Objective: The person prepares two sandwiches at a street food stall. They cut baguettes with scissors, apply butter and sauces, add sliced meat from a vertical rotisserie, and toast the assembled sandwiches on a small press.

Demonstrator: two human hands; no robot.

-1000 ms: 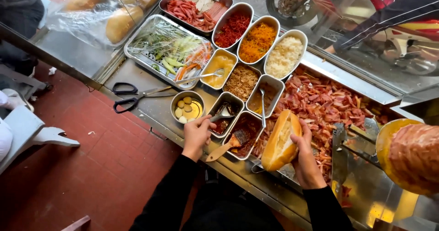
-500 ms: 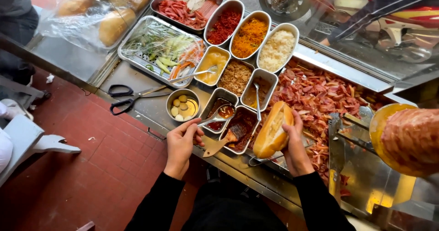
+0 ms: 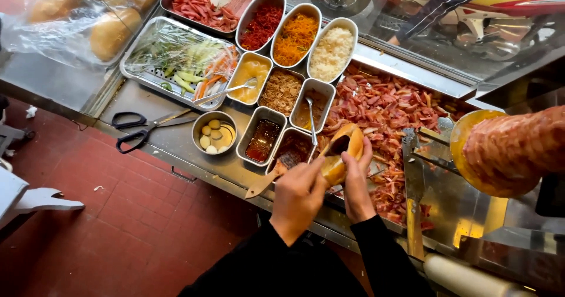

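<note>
My right hand (image 3: 355,185) holds a split bread roll (image 3: 348,146) open over the near edge of the counter. My left hand (image 3: 299,196) grips a metal spoon (image 3: 336,147), and the spoon's bowl, dark with sauce, is inside the roll. Just left of my hands stand a steel tin of dark red sauce (image 3: 262,138) and a second sauce tin (image 3: 294,147) with a wooden-handled brush (image 3: 265,182) resting in it. A big tray of chopped reddish meat (image 3: 385,112) lies behind the roll.
Steel tins of shredded toppings (image 3: 294,35) and a vegetable tray (image 3: 176,59) sit at the back. Black scissors (image 3: 138,129) and a small bowl of pale balls (image 3: 213,133) lie to the left. A meat spit (image 3: 518,150) hangs at right, bagged bread rolls (image 3: 88,17) at far left.
My left hand lifted the spoon out of the red sauce tin and carried it right into the roll. The roll has come closer to my body, and the view has shifted right.
</note>
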